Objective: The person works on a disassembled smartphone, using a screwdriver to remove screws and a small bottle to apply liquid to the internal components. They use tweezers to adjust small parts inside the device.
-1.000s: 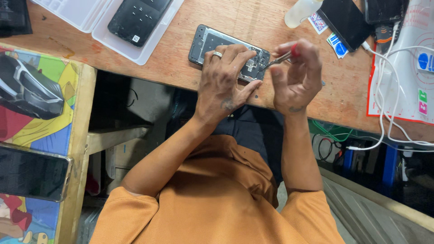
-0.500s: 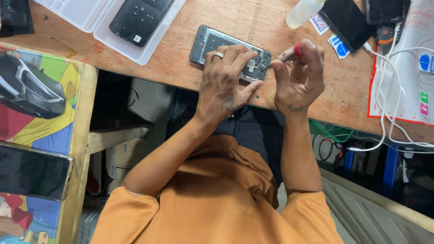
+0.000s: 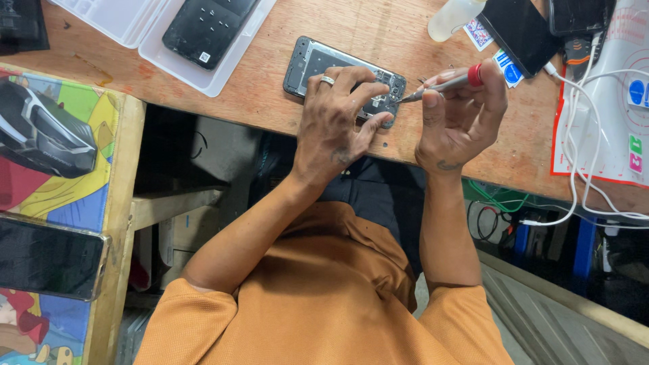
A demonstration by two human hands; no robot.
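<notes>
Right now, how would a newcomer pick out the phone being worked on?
On the wooden bench, look under the left hand. The opened phone lies there, back cover off and insides showing, with the right hand's screwdriver at its end. The other phones nearby are closed and black.

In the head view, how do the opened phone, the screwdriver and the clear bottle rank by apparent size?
1. Opened phone, partly under the left hand.
2. Screwdriver, in the right hand.
3. Clear bottle, cut off by the frame, so unsure.

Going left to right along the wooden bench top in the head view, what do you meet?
White plastic tray holding a black phone → opened phone under the left hand → screwdriver in the right hand → white cables.
</notes>
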